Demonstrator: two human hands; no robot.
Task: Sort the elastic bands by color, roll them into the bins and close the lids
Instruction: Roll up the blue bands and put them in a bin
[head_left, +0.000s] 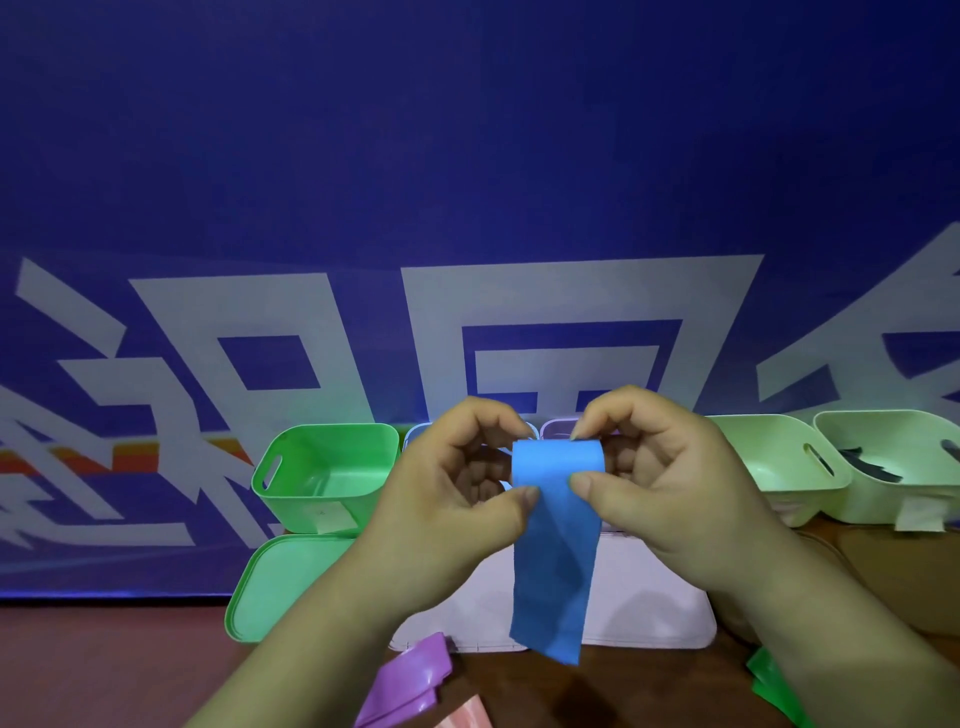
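Blue band half-rolled, tail hanging toward the tabletop

Backdrop: big blue banner with white characters fills the upper view. Below it a row of open bins along the back of the tabletop (130, 670): green bin (324, 475) on the left, two pale green bins (779, 457) (904, 462) on the right; the farthest right holds something dark. Two smaller bins sit mid-row, mostly hidden behind the hands; colours hard to call.

Lids lie flat in front: green lid (280, 587), white lid (644, 597).

Blue band (556, 551) held up mid-air, centred over the white lid. Long axis runs vertical; rolled end at top between the hands, loose tail drooping below the grip.

Left hand (447, 488) and right hand (660, 478) both pinched shut on the roll, thumb and fingertips at either edge, equally near.

Judgement: rolling goes on down the tail; bin choice not settled yet.

Loose on the near edge: purple band (410, 680), pink band (467, 714), green band (774, 686)
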